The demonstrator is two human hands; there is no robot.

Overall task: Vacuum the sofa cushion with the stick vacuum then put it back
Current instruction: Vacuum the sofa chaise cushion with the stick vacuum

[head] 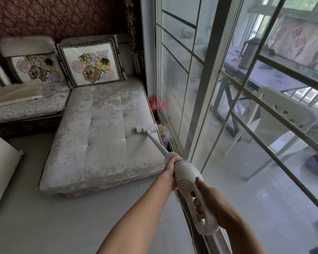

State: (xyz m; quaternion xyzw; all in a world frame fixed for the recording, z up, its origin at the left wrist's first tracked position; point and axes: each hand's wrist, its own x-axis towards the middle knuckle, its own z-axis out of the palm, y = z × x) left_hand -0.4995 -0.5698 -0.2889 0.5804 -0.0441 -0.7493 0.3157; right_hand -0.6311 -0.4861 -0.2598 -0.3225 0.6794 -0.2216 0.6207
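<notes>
head view: white plastic stick vacuum (pixel 187 173) in both hands, brush head on pale floral sofa cushion (pixel 106 136), right edge. left hand (pixel 170 170) fingers wrap body; right hand (pixel 211 202) fingers curl round handle. vacuuming under way; put-back not yet done.

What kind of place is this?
Probably a home living room: a corner sofa with floral throw pillows, and a sliding glass door onto what looks like an enclosed balcony.
</notes>
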